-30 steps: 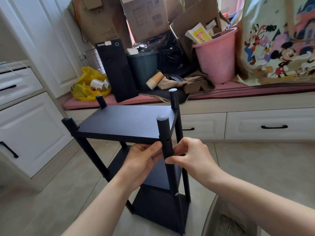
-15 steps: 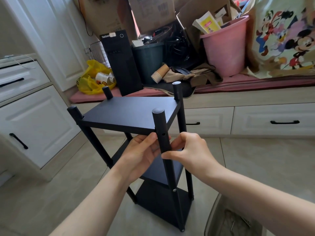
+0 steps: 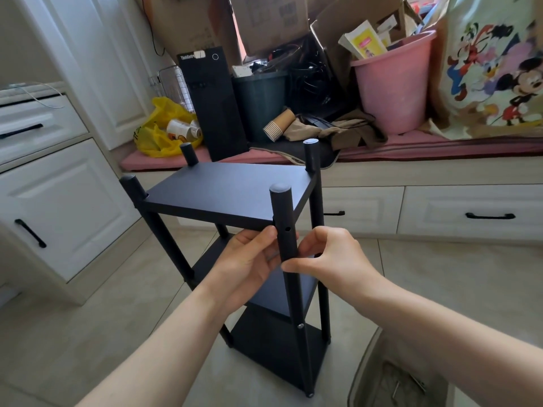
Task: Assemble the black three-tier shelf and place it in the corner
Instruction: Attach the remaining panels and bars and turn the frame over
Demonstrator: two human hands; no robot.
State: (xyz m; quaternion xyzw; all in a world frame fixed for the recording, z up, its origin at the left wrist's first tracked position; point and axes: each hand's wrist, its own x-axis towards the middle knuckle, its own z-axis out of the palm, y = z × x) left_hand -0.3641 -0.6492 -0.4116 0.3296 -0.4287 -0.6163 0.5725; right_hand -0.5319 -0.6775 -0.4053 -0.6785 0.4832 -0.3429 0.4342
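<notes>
The black three-tier shelf stands upright on the tiled floor in front of me, with three boards fitted on four round posts. Its near right post has an open screw hole just below the top board, and a silver screw head shows lower down. My left hand grips this post from the left under the top board, thumb pointing up beside the hole. My right hand holds the same post from the right, thumb pressed on its front and fingers curled behind it.
Behind the shelf, a window bench with a pink cushion carries cardboard boxes, a pink bucket, a black computer tower, a dark bin and a yellow bag. White cabinets line the left. An open container sits at bottom right.
Both hands keep their hold on the near right post. The shelf sits a little higher in view, and my left thumb has moved up next to the hole.
</notes>
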